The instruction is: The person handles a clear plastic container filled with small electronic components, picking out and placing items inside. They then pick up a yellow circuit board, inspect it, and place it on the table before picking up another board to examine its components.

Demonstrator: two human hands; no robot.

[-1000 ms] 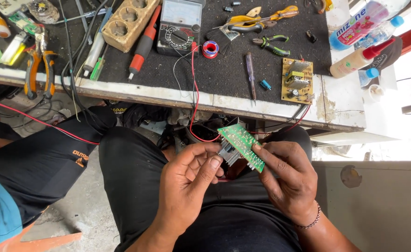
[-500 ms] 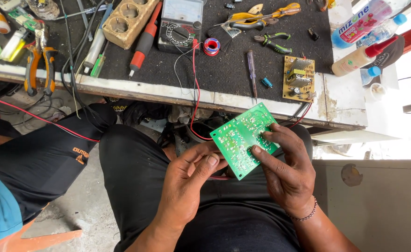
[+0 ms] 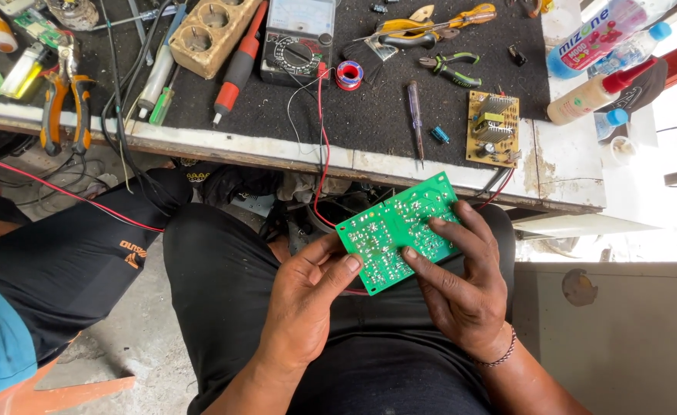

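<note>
The person is holding a green circuit board [image 3: 401,230] over the lap, just right of the frame's centre and below the workbench edge [image 3: 277,150]. The left hand [image 3: 308,303] is gripping the board's lower left edge, thumb pressing on the solder face. The right hand [image 3: 461,284] is clasping the board's right side, fingers spread across that face.

Red wires [image 3: 321,154] are running from the bench down behind the board. In all likelihood, tilting or pulling the board further would be tugging on these leads, straining a solder joint or dragging the analogue multimeter [image 3: 298,38] toward the bench edge. The fingers are lying directly on the solder points, so sharp lead ends may be pricking the skin, and grease could be soiling the joints. Whether the board is powered cannot be told. The grip is catching mostly edges, so a slip would be dropping the board onto the lap or floor.

The board's solder side is facing up toward the camera. Its long axis is running diagonally, from lower left up to upper right of the frame, toward the small yellow board [image 3: 494,129] on the bench.
</note>
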